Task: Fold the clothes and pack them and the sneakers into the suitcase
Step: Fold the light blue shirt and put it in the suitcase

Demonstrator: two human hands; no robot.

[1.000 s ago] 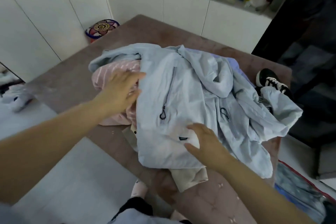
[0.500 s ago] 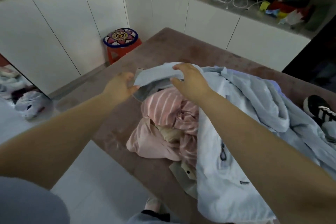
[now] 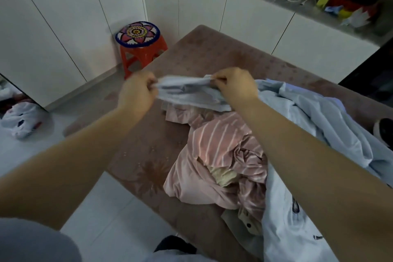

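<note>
We grip one bunched edge of the pale blue jacket point(image 3: 192, 94) above the brown surface point(image 3: 212, 53) - left hand point(image 3: 137, 93) and right hand point(image 3: 234, 85) each clenched on an end. The rest trails right, partly over the pink striped garment point(image 3: 219, 144); a black sneaker point(image 3: 385, 132) shows at the frame's right edge.

pale blue jacket point(image 3: 319, 117); pink white-striped shirt point(image 3: 214, 144); red stool point(image 3: 141, 53)

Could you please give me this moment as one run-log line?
left hand: pinches jacket edge | right hand: pinches jacket edge | jacket: partly over pink top | sneaker: right edge, unpacked | suitcase: not in view
</note>
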